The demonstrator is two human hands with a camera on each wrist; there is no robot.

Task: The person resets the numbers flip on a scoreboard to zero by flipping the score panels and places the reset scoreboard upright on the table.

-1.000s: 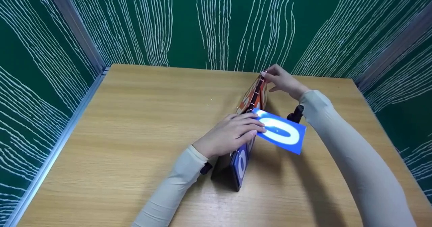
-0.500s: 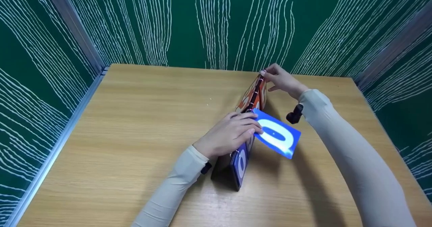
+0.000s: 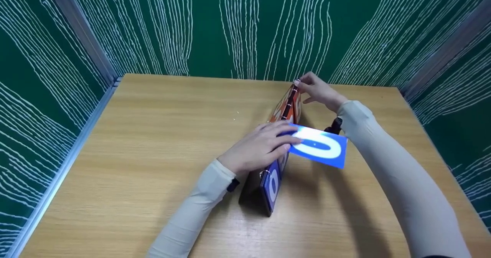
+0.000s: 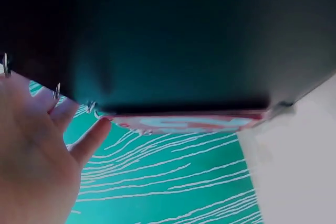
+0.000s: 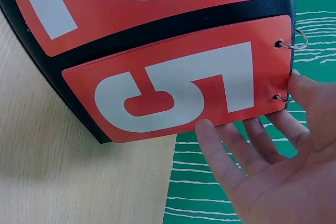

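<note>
A green wall (image 3: 207, 27) with wavy white lines rises behind a wooden table (image 3: 172, 131). On the table, right of its middle, the scoreboard (image 3: 272, 189) stands like a tent, its ridge running away from the person, red cards at the far end and blue at the near end. Pale sleeves (image 3: 387, 158) cover both forearms.

The left hand (image 3: 257, 148) lies across the ridge, about midway along it. Its fingers are long and slightly spread, only gently bent, with their tips over the ringed edge of a raised blue card. The left wrist view, mostly filled by the scoreboard's black panel (image 4: 178, 40), shows the hand beside the rings.

The right hand (image 3: 322, 93) has the ridge's far end between thumb and forefinger. In the right wrist view its thumb presses the ringed edge, while the other fingers fan out, loosely bent, along the end of the scoreboard.

The blue card (image 3: 318, 146), bearing a white 0, juts out rightward from under the left fingertips. A red card (image 5: 178, 82) with a white 5 lies flat on the scoreboard, just beside the right fingers. Small metal rings (image 5: 294, 47) hold it.
</note>
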